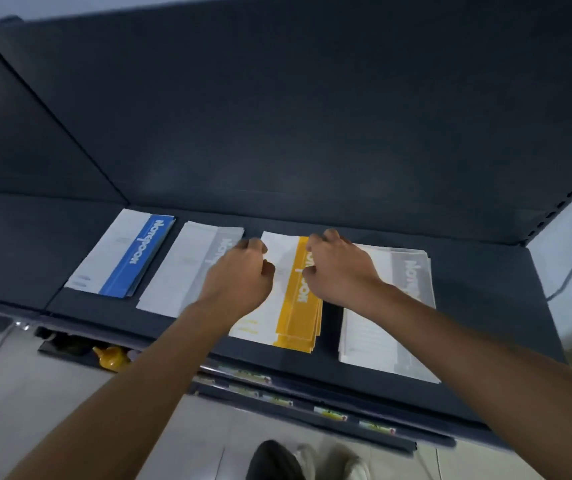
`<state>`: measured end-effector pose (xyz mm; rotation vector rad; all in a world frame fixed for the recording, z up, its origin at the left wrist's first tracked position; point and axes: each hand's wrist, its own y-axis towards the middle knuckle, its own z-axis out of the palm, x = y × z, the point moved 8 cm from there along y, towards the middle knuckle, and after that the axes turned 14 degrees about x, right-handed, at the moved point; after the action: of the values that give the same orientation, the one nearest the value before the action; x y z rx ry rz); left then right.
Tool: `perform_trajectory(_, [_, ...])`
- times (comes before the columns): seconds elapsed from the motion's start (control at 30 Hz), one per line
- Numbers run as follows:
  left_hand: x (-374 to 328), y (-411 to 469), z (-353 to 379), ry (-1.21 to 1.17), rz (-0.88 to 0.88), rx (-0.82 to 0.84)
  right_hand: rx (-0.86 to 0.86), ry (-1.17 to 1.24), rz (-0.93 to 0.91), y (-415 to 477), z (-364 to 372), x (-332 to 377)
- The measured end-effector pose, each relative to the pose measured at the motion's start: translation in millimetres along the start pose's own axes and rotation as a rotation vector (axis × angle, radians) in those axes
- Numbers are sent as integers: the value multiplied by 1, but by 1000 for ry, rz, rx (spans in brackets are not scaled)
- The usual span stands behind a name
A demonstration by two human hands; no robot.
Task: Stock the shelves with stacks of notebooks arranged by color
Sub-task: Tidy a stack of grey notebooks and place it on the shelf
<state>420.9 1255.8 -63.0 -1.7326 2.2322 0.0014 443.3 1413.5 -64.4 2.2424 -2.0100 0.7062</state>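
Four notebook stacks lie side by side on a dark shelf (485,306): a blue stack (139,258), a grey stack (180,271), a yellow stack (298,313) and a second grey stack (381,334). Both hands are over the far half of the yellow stack. My left hand (243,275) sits at its left edge, partly covering the first grey stack. Over its right edge is my right hand (336,268). The fingers of both hands are loosely curled and point down at the cover, and no notebook is lifted. The far end of the yellow stack is partly hidden by the hands.
The shelf's dark back panel (277,116) rises behind the stacks. Lower shelf edges with price labels (249,375) jut out below. A yellow object (111,356) sits on a lower shelf at left. A cable (568,275) hangs at right. My shoes (312,462) are on the floor.
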Motion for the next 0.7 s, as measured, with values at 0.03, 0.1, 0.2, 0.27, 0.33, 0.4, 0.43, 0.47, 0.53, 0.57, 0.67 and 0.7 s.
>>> perform_trajectory(0.03, [18,-4,-6,-3,-30,-7,7,-19,-36,7,3,17])
perform_trajectory(0.1, [57,-16,-17,-19,-85,-18,17,-49,-97,21,9,53])
perform_trajectory(0.2, [121,-30,-32,-23,-167,-22,66,-80,-153,44,23,111])
perform_trajectory(0.27, [168,-37,-50,-32,-219,-45,82,-112,-187,63,29,154])
perform_trajectory(0.33, [216,-46,-72,-55,-252,-79,72,-134,-213,81,33,201])
perform_trajectory(0.4, [265,-60,-91,-60,-296,-92,68,-141,-239,99,41,253])
perform_trajectory(0.43, [291,-67,-99,-58,-319,-97,71,-143,-253,108,47,281])
perform_trajectory(0.47, [316,-73,-105,-55,-337,-104,79,-146,-271,117,54,309])
perform_trajectory(0.53, [366,-87,-115,-56,-368,-111,98,-155,-315,132,70,367])
perform_trajectory(0.57, [389,-94,-119,-63,-382,-108,104,-153,-337,138,78,395])
perform_trajectory(0.67, [451,-115,-129,-98,-413,-102,128,-146,-406,152,101,466])
perform_trajectory(0.7, [470,-123,-132,-104,-419,-107,139,-153,-430,156,109,486])
